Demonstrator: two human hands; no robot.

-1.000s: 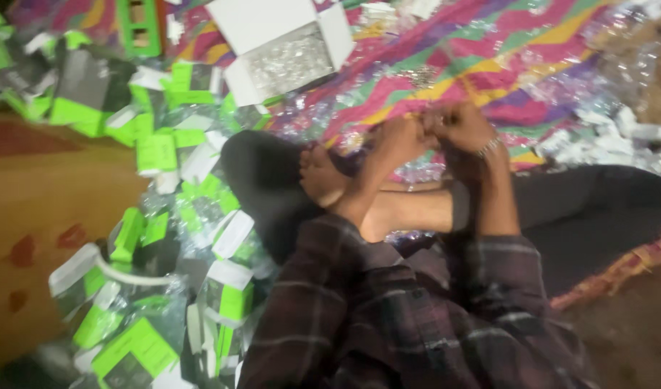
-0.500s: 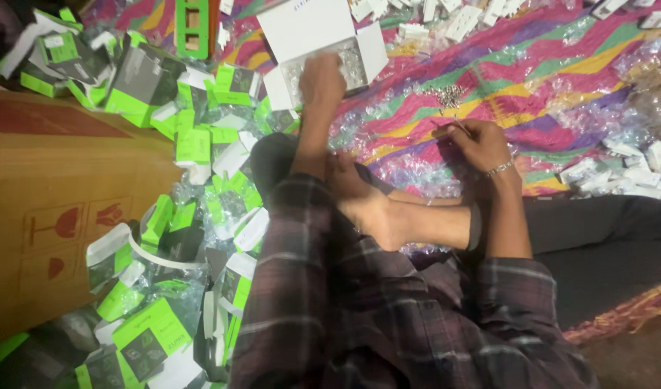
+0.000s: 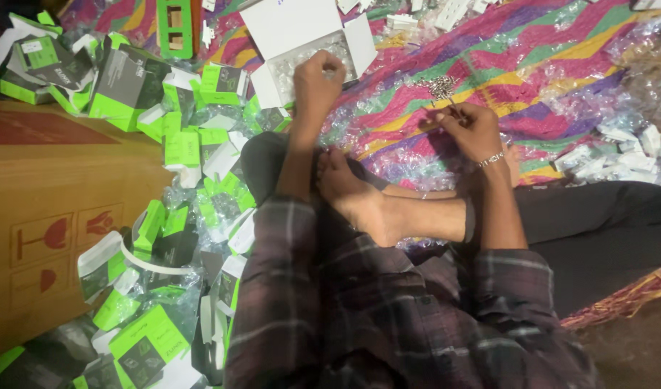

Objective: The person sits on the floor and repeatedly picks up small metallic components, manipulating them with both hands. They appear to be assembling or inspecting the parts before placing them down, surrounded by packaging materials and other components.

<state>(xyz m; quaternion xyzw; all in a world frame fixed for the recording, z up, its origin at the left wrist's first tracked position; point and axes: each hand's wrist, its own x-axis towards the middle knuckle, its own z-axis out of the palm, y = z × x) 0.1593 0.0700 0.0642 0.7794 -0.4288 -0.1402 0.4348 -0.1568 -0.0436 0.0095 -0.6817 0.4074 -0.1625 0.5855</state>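
My left hand (image 3: 317, 81) reaches forward into an open white box (image 3: 291, 32) filled with small clear-wrapped pieces; its fingers are curled down among them, and I cannot tell if they hold any. My right hand (image 3: 471, 130) rests on the striped mat (image 3: 532, 79), pinching a small cluster of thin metal pieces (image 3: 440, 88). I sit cross-legged, a bare foot (image 3: 356, 198) between my forearms, plaid sleeves rolled near the elbows.
A heap of green and grey small cartons (image 3: 179, 144) lies to the left beside a brown cardboard box (image 3: 49, 209). Clear plastic wrappers (image 3: 640, 79) and small white parts (image 3: 619, 155) litter the mat at right. A green frame-like carton (image 3: 173, 27) stands at the top.
My left hand has gone from beside the right hand out to the white box. The right hand has moved right onto the mat, keeping hold of the metal pieces.
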